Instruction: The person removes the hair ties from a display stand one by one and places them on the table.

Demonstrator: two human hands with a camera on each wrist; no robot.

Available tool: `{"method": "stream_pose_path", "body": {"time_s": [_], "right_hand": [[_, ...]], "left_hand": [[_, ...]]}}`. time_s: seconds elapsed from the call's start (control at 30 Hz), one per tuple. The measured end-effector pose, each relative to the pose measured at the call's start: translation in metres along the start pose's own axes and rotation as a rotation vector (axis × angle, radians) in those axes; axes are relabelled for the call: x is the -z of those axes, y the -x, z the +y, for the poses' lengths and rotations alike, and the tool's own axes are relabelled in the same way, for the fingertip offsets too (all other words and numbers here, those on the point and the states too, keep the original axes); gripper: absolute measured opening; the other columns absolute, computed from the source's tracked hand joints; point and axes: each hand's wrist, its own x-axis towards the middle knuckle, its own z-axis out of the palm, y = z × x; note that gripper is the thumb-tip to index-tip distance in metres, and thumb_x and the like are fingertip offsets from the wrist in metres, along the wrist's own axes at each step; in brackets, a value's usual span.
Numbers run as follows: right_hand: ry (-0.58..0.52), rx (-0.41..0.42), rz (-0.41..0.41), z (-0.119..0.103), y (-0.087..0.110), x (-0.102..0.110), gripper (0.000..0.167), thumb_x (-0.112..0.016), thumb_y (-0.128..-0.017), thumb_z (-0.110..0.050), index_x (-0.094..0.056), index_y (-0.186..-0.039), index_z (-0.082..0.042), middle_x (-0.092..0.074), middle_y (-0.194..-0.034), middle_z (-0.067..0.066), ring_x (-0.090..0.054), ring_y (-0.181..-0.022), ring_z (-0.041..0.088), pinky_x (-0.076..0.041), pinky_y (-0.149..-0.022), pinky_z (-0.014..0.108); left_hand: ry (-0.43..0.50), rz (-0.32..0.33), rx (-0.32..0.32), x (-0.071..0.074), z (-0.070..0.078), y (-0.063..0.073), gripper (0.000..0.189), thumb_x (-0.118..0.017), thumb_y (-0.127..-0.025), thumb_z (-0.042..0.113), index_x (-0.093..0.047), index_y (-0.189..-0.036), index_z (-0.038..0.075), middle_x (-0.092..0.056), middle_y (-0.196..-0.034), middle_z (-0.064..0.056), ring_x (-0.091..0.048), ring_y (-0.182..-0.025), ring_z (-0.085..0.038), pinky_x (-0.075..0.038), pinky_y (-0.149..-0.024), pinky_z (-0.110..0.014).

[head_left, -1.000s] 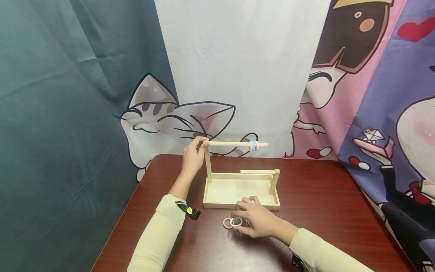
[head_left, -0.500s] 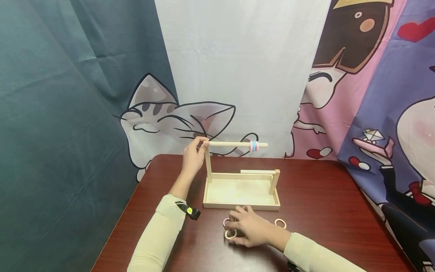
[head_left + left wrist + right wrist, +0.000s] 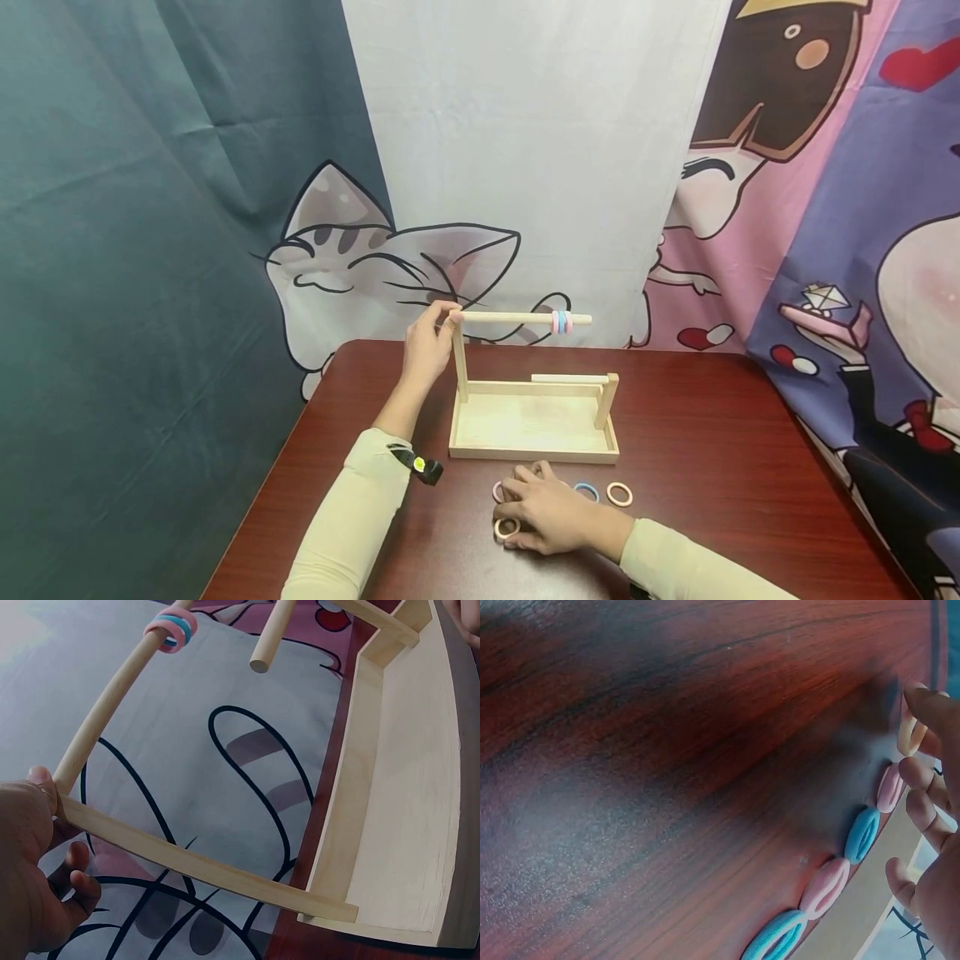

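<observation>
On the left, my left hand [image 3: 427, 346] grips the top corner of a wooden stand [image 3: 460, 358], its thumb against the joint of post and upper rod. Two pink hair ties and a blue one [image 3: 561, 322] hang near that rod's free end. My right hand [image 3: 551, 508], in front of the stand's tray, pinches a beige hair tie [image 3: 911, 735] between thumb and finger, close over the table. In the right wrist view a row of pink [image 3: 825, 889] and blue hair ties [image 3: 862, 835] lies beside the tray's edge. The hand partly covers this row in the head view.
Another beige hair tie [image 3: 619, 494] lies on the brown table [image 3: 712, 433] at the row's right end. The stand's shorter, lower rod [image 3: 568, 379] carries nothing and points left from its right post. Printed cloth [image 3: 555, 167] hangs behind the table.
My right hand has drawn the beige hair tie slightly left and towards me, away from the pink one. Blue and beige hair ties now show behind it. The left hand stays put.
</observation>
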Motion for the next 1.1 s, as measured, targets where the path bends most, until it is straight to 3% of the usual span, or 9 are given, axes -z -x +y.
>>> {"method": "stream_pose_path", "body": {"time_s": [0.33, 0.6, 0.83, 1.1], "right_hand": [[0.034, 0.019, 0.023, -0.002, 0.001, -0.004, 0.034, -0.074, -0.099, -0.062, -0.077, -0.122, -0.037, -0.067, -0.121, -0.011, -0.050, -0.101, 0.010, -0.032, -0.082, 0.033], [0.026, 0.013, 0.004, -0.003, 0.000, -0.004, 0.034, -0.074, -0.100, -0.061, -0.076, -0.124, -0.036, -0.066, -0.121, -0.012, -0.049, -0.100, 0.010, -0.032, -0.082, 0.033], [0.018, 0.014, 0.024, -0.003, 0.000, -0.002, 0.041, -0.077, -0.096, -0.063, -0.077, -0.125, -0.035, -0.068, -0.121, -0.011, -0.052, -0.103, 0.012, -0.035, -0.081, 0.034], [-0.028, -0.027, 0.002, 0.004, 0.003, 0.007, 0.046, -0.072, -0.101, -0.063, -0.077, -0.134, -0.030, -0.068, -0.125, -0.005, -0.055, -0.111, 0.014, -0.040, -0.086, 0.037]], "left_hand": [[0.000, 0.014, -0.009, -0.001, 0.001, 0.000, 0.022, -0.072, -0.107, 0.037, -0.075, -0.125, 0.024, -0.080, -0.109, -0.006, -0.072, -0.078, -0.026, -0.056, -0.074, -0.047], [-0.011, 0.015, -0.013, -0.001, 0.001, 0.000, 0.027, -0.070, -0.106, 0.042, -0.075, -0.126, 0.024, -0.080, -0.109, -0.006, -0.071, -0.076, -0.023, -0.055, -0.071, -0.043], [-0.008, 0.013, -0.024, -0.001, 0.000, 0.000, 0.030, -0.069, -0.105, 0.044, -0.075, -0.125, 0.022, -0.079, -0.108, -0.007, -0.066, -0.076, -0.023, -0.054, -0.074, -0.041], [-0.010, 0.018, -0.018, -0.001, 0.001, 0.000, 0.031, -0.069, -0.105, 0.044, -0.075, -0.125, 0.022, -0.079, -0.108, -0.007, -0.069, -0.078, -0.025, -0.055, -0.077, -0.045]]}}
